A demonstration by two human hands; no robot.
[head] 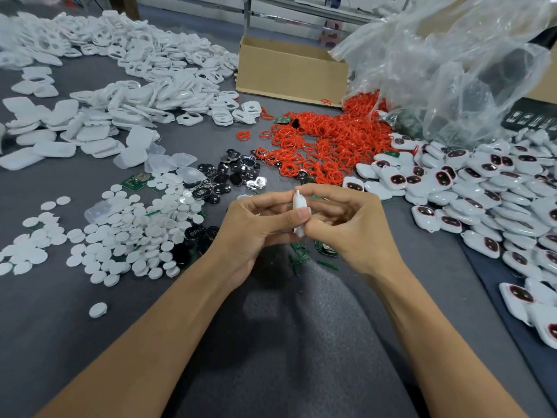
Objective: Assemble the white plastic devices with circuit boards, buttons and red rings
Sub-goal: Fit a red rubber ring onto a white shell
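Both hands are bunched up together over the middle of the grey table (90, 327). The left hand (256, 227) and the right hand (349, 224) both pinch one white device (299, 203), held edge-on between them. The left thumb lies across its edge, and the right fingers curl round the far side. Since it's turned sideways, I can't tell what's inside it or whether the halves are fully together. The fingertips behind it are hidden too.

The red rings (325, 146) sit in a heap just past the hands, and the round white buttons (126, 236) are spread out on the left. A circuit board (135, 180) peeks out beside them. Finished devices (482, 191) are piled on the right, cut off by the edge. Some green bits (301, 257) under the hands are hard to make out.
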